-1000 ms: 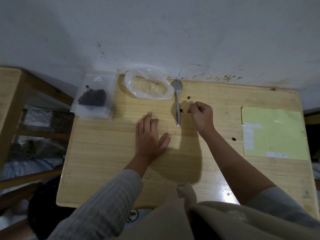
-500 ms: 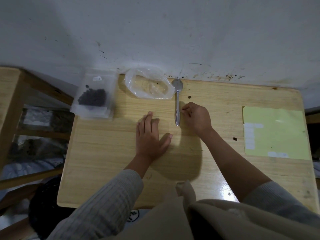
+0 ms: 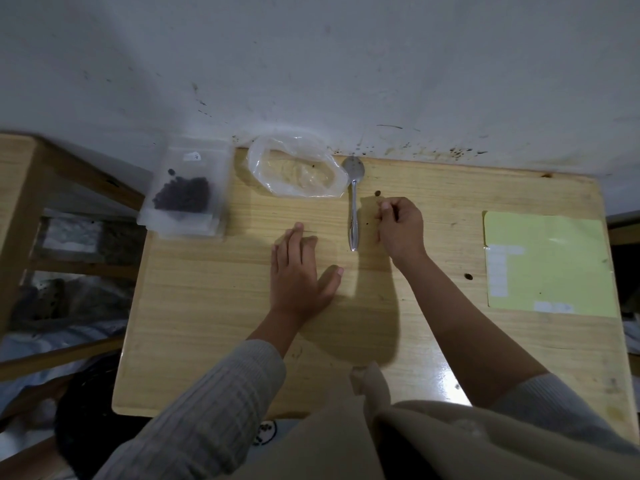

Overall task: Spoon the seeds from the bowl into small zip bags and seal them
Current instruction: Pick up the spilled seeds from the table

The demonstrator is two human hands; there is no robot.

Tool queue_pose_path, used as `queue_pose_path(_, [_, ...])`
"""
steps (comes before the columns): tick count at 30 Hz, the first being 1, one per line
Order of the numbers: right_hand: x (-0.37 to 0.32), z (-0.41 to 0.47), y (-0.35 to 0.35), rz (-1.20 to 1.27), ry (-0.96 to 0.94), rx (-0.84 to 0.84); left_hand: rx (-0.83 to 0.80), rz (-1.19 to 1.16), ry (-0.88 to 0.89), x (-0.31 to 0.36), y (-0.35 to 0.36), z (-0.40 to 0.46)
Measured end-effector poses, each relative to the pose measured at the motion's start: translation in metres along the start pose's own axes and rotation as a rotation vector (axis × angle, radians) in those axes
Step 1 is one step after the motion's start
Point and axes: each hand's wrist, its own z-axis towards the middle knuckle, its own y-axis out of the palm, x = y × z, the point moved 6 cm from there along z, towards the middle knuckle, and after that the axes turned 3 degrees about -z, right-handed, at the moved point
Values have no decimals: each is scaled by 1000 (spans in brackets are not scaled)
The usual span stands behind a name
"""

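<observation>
At the far left corner of the wooden table, a stack of small zip bags overhangs the edge, the top one holding a dark heap of seeds and lying flat, which I judge to be filled and sealed, though the strip itself is too faint to read. Beside it to the right sits a crumpled clear plastic bag, thin and glossy, apparently empty. No bowl shows anywhere, so the job looks close to finished, with only strays left: one seed lies far of my right hand and another rests near the pale yellow sheet. My right hand hovers just right of the steel spoon, fingers curled together as if pinching something tiny; what, if anything, is between them I cannot tell. My left hand lies flat on the smooth, varnished wood, fingers straight, holding nothing. The spoon is slim and shiny, its bowl toward the stained wall.
</observation>
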Motion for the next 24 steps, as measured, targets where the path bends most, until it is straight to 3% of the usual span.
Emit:
queue_pose_path(9, [-5,21,-9,40,7,155,-31,25,-4,-2,3,0])
queue_pose_path(14, [-19,24,-12,-309,-222,149,-42,20,-14,-2,4,0])
queue_pose_path(24, [-16,42,10,-607,-333,-1,11,-6,-5,-3,3,-2])
